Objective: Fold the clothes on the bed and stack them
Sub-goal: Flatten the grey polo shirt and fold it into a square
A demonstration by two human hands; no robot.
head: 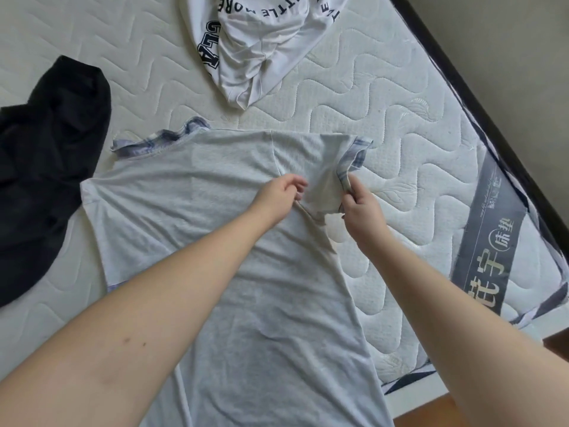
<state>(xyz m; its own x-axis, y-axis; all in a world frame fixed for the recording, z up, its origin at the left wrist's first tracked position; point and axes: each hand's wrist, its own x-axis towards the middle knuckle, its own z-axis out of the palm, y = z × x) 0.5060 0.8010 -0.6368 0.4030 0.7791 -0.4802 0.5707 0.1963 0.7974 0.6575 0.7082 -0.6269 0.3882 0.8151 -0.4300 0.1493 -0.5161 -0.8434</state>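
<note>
A grey T-shirt (pixel 215 229) lies spread flat on the mattress (pixel 385 124), filling the centre and lower centre of the frame. Its plaid-trimmed collar (pixel 160 143) points toward the upper part of the frame. The sleeve (pixel 320 167) at the right of centre is folded inward over the shirt body.

The left hand (pixel 283 192) sits at the centre of the frame, fingers curled and pinching the grey fabric at the base of the folded sleeve. The right hand (pixel 360 204), just beside it to the right, pinches the sleeve's plaid-edged hem between thumb and fingers. Both hands grip cloth; neither is relaxed.

A black garment (pixel 46 167) lies crumpled at the left edge of the frame, near the shirt's other sleeve. A white garment with black lettering (pixel 255 44) lies bunched at the upper centre, apart from the grey T-shirt.

A grey label band (pixel 489 238) with printed characters crosses the mattress at the right. No folded stack is in view.
</note>
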